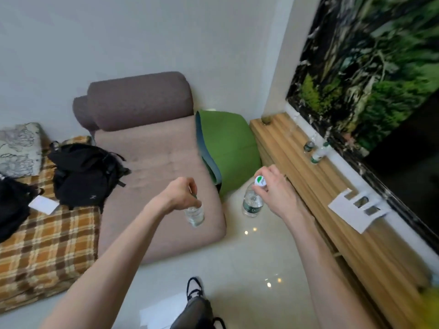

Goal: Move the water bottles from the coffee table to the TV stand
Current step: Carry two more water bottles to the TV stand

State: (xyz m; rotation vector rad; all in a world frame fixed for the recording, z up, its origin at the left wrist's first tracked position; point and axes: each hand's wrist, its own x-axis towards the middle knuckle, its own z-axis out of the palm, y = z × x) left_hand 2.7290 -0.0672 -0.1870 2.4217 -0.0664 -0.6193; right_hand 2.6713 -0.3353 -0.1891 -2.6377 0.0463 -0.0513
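Observation:
My left hand (181, 193) grips the neck of a clear water bottle (194, 213) that hangs below it over the sofa's edge. My right hand (275, 191) holds a second clear bottle (252, 202) by its top; its white cap with a green mark shows beside my fingers. This bottle hangs above the floor, just left of the wooden TV stand (332, 193). Two more bottles (316, 151) stand on the stand's top near the TV (370, 74). The coffee table is out of view.
A brown chaise sofa (152, 162) with a bolster fills the middle. A green cushion (228, 148) sits between sofa and stand. A black backpack (83, 172) lies on a plaid blanket at left. A white paper holder (356, 210) rests on the stand. My shoe (194, 288) is on the glossy floor.

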